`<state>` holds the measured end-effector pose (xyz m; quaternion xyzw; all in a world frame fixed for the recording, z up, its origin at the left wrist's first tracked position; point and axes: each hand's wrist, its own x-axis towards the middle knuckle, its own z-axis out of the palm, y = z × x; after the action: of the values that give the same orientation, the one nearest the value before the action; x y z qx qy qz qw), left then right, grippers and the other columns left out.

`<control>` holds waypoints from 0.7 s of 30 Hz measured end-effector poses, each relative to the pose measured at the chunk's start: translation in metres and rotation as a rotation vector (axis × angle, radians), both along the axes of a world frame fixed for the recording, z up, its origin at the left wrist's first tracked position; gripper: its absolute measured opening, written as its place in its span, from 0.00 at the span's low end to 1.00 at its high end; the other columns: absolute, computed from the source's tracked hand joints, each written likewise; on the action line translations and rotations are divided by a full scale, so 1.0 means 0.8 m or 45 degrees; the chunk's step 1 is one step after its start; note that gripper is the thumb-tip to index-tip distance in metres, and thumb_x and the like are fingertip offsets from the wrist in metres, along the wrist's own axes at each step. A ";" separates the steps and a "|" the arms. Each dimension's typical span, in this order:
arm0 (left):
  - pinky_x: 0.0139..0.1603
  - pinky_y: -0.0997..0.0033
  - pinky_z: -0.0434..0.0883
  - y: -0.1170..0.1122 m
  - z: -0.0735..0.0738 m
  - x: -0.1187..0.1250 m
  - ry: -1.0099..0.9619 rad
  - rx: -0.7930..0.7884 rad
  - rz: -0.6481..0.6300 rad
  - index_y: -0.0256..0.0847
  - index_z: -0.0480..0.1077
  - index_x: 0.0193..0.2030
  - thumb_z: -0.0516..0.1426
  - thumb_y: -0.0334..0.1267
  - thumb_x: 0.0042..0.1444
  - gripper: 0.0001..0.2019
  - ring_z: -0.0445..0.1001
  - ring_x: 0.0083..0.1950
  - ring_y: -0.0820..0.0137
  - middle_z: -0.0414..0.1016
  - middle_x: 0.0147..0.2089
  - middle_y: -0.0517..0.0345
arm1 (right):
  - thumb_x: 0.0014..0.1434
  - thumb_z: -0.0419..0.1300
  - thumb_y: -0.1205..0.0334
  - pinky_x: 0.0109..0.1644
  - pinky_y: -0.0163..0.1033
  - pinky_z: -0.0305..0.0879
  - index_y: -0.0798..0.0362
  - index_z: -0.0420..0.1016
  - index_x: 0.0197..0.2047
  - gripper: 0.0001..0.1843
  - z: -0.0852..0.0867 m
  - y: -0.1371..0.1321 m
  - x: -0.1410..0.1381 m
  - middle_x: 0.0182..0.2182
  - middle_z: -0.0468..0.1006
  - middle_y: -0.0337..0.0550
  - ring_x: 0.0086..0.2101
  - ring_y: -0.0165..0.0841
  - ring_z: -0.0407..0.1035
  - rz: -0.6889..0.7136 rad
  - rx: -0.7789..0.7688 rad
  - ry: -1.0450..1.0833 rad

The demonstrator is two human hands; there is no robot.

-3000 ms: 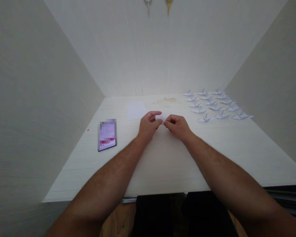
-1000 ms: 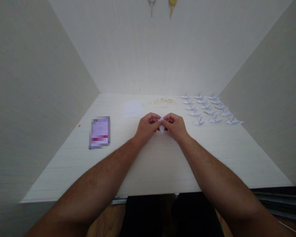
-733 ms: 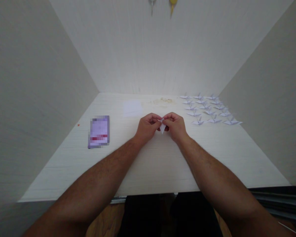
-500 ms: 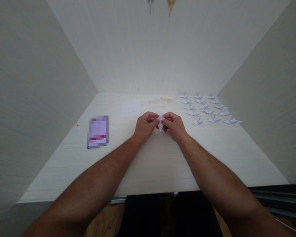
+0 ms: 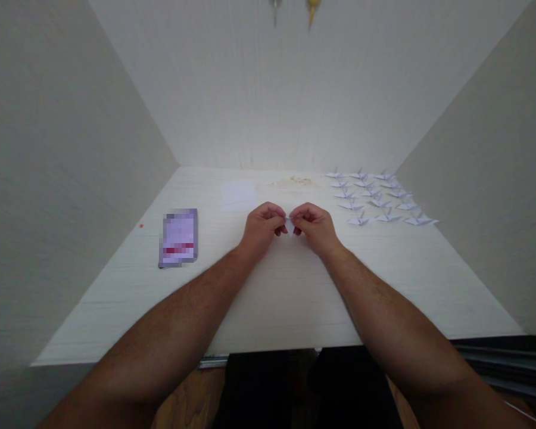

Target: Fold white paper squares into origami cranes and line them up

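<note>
My left hand (image 5: 262,227) and my right hand (image 5: 316,227) meet over the middle of the white table (image 5: 286,298). Both pinch a small folded piece of white paper (image 5: 289,226) between thumb and fingertips, held just above the tabletop. Only a small pointed part of the paper shows between the fingers. My forearms reach in from the near edge.
Several finished white paper cranes (image 5: 375,196) lie in rows at the back right. A phone (image 5: 179,236) rests face up on the left, and a flat white paper square (image 5: 238,195) lies behind my hands. White walls close in the left, back and right.
Over three seconds both hands kept working the small paper between the fingertips. In the last half second the fingers closed in, so less of the paper shows. The view shifted slightly.
</note>
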<state>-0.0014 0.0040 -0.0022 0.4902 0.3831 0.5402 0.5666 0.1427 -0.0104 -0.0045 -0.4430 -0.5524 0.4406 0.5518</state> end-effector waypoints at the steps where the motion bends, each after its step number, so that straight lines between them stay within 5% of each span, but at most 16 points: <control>1: 0.21 0.77 0.61 0.001 0.000 0.000 -0.011 -0.009 -0.007 0.39 0.69 0.26 0.61 0.30 0.39 0.05 0.68 0.18 0.76 0.69 0.17 0.64 | 0.47 0.62 0.61 0.25 0.33 0.61 0.51 0.74 0.30 0.05 0.000 0.000 0.000 0.19 0.71 0.31 0.20 0.26 0.65 0.005 -0.003 0.008; 14: 0.21 0.76 0.62 0.000 -0.001 -0.003 -0.008 -0.021 0.011 0.39 0.71 0.28 0.65 0.35 0.41 0.08 0.65 0.20 0.77 0.71 0.21 0.64 | 0.45 0.63 0.64 0.25 0.33 0.63 0.52 0.78 0.29 0.05 0.004 -0.001 0.005 0.18 0.74 0.34 0.20 0.26 0.66 0.033 -0.040 0.041; 18: 0.24 0.77 0.64 0.002 -0.001 -0.005 0.094 0.094 0.092 0.39 0.70 0.31 0.65 0.32 0.42 0.09 0.66 0.22 0.78 0.71 0.22 0.65 | 0.48 0.64 0.59 0.23 0.33 0.63 0.52 0.78 0.36 0.11 0.007 -0.001 0.006 0.21 0.75 0.35 0.22 0.28 0.68 0.010 -0.073 0.099; 21: 0.25 0.77 0.64 0.001 0.001 -0.006 0.138 0.160 0.117 0.39 0.70 0.31 0.65 0.32 0.42 0.09 0.67 0.23 0.78 0.72 0.23 0.64 | 0.49 0.65 0.54 0.23 0.33 0.64 0.54 0.77 0.31 0.11 0.007 0.000 0.006 0.20 0.76 0.38 0.21 0.28 0.69 -0.038 -0.143 0.095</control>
<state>-0.0062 0.0051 -0.0017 0.5351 0.4006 0.5613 0.4880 0.1477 -0.0105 0.0013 -0.4646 -0.4992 0.4788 0.5529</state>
